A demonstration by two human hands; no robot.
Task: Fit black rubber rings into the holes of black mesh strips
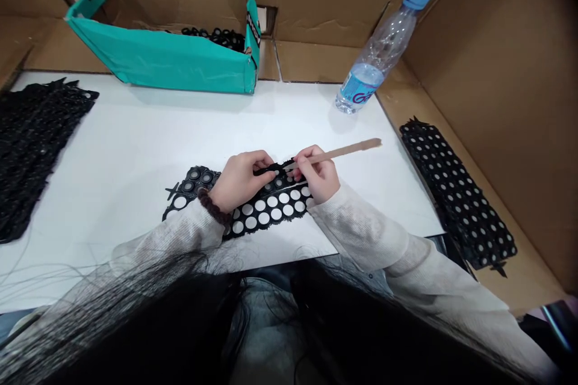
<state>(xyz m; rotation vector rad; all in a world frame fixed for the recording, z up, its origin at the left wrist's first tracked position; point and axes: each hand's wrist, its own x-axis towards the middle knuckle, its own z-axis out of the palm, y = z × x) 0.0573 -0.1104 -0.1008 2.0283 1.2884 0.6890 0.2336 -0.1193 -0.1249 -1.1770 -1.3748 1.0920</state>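
A black sheet of round rubber pieces (257, 216) lies on the table in front of me, with rows of white circles along its near side. My left hand (241, 179) rests over it, thumb and fingers pinching the raised dark strip at its far edge. In my right hand (320, 175) is a slim tan stick (350, 149), held like a pen. Its thin end points left and meets the sheet close to my left fingertips; the exact contact is too small to make out. The stick's broader end reaches up to the right.
A teal cardboard box (162, 60) holding black ring-like pieces stands at the back. Behind on the right is a water bottle (372, 63). Stacked black sheets (40, 144) lie at the left, and more dotted black sheets (456, 192) at the right. Cardboard walls (506, 72) surround the white table (135, 132).
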